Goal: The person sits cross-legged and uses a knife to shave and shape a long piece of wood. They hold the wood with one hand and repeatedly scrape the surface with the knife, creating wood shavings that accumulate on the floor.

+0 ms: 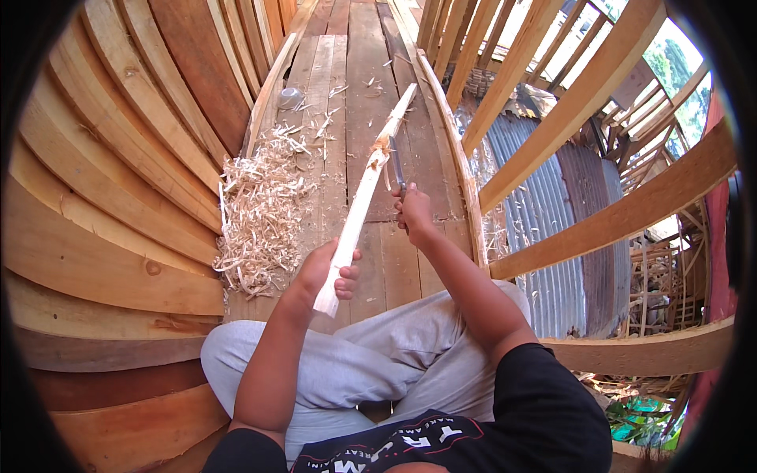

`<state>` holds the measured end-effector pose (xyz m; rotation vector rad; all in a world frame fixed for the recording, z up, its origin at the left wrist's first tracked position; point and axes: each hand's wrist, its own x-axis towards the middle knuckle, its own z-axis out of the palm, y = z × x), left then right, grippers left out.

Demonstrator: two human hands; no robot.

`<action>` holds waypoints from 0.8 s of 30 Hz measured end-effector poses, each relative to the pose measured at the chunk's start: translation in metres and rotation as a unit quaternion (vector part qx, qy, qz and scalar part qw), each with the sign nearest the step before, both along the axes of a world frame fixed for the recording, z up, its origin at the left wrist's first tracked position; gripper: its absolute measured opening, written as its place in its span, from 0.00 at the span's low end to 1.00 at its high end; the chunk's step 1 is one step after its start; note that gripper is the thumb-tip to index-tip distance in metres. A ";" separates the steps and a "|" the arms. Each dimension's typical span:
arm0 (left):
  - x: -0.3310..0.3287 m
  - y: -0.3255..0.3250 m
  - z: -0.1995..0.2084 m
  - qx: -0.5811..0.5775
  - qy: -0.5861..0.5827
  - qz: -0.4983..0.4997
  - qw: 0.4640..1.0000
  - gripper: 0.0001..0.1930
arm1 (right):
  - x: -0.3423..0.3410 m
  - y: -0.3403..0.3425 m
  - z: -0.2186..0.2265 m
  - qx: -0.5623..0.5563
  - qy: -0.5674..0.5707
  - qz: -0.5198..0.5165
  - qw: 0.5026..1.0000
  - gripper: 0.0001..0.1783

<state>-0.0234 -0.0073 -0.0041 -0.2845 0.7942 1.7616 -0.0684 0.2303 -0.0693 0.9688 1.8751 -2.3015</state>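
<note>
My left hand (327,270) is wrapped round the lower end of a long, pale, whittled stick (359,205), which slants up and away over the plank floor. Partway along it is a rough brown knot. My right hand (414,210) is closed on the handle of a knife (397,162); the dark blade points away from me and lies against the right side of the stick, just by the knot. A thin curl of shaved wood hangs there, near the blade.
A heap of wood shavings (264,213) lies left on the plank floor (384,256), with a small clear cup (290,98) beyond it. Upright boards (118,229) wall the left side. Wooden railing bars (576,102) stand on the right, above a corrugated metal roof (536,213). My crossed legs (378,355) are below.
</note>
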 end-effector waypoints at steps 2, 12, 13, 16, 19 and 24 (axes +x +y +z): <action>0.001 0.001 -0.002 0.013 -0.008 -0.004 1.000 0.23 | 0.002 -0.006 -0.001 -0.011 0.004 0.009 1.000 0.25; 0.011 0.011 0.000 -0.034 0.011 -0.004 0.999 0.24 | -0.014 -0.001 -0.003 0.091 0.076 -0.015 0.993 0.23; 0.011 0.011 0.000 -0.034 0.012 -0.006 0.999 0.24 | -0.015 -0.001 -0.003 0.092 0.086 -0.021 0.992 0.23; 0.011 0.009 -0.001 -0.019 -0.009 -0.002 1.000 0.24 | -0.013 0.001 -0.002 0.083 0.103 -0.015 0.991 0.25; 0.013 0.013 0.001 -0.016 -0.009 -0.005 1.000 0.23 | -0.014 0.008 -0.011 0.117 0.110 -0.017 0.987 0.24; 0.012 0.010 -0.001 0.005 -0.019 -0.002 1.000 0.23 | 0.000 -0.009 -0.002 0.025 -0.027 -0.134 0.990 0.24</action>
